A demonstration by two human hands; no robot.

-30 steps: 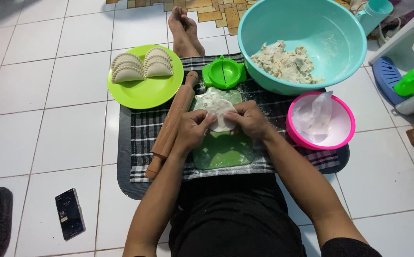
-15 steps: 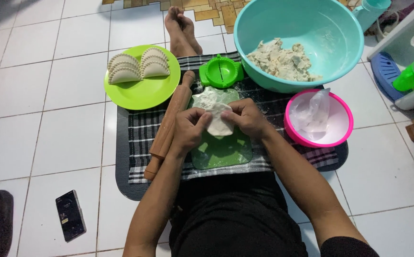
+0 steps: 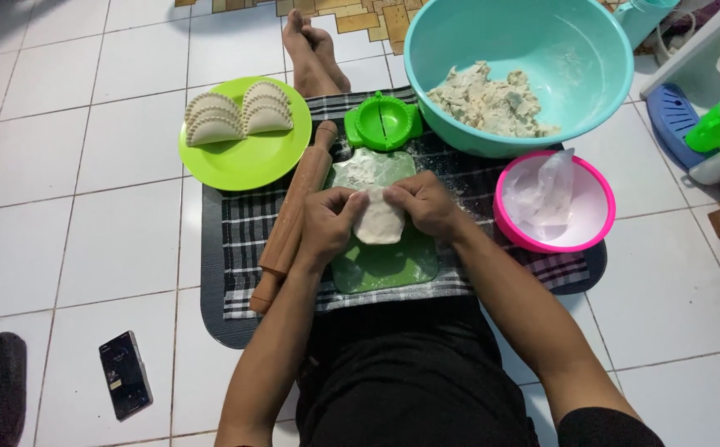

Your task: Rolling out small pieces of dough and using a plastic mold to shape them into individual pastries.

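The person sits on a floor of white tiles [image 3: 70, 215], with a patterned patch of brown and cream tiling at the far edge of the view and bare feet [image 3: 314, 50] stretched out ahead. A black-and-white checked cloth [image 3: 240, 240] lies spread on the tiles, and on it rests a green cutting mat [image 3: 385, 265] dusted with flour. Above that mat the left hand [image 3: 327, 223] and the right hand [image 3: 422, 203] hold a flat piece of white dough [image 3: 376, 219] between them, fingers curled and pinched on its two sides, thumbs on top. A wooden rolling pin [image 3: 289, 219] lies slantwise just left of the left hand, touching the mat's edge. Beyond the hands sits a round green dumpling press [image 3: 383, 122], opened flat. A lime green plate [image 3: 248, 153] to the left carries crimped half-moon pastries [image 3: 235, 112]. A large turquoise bowl [image 3: 592, 58] on the right holds crumbly white dough pieces, and a pink bowl [image 3: 596, 211] beside it holds a clear plastic bag. A dark phone [image 3: 125, 374] lies on the tiles at lower left.
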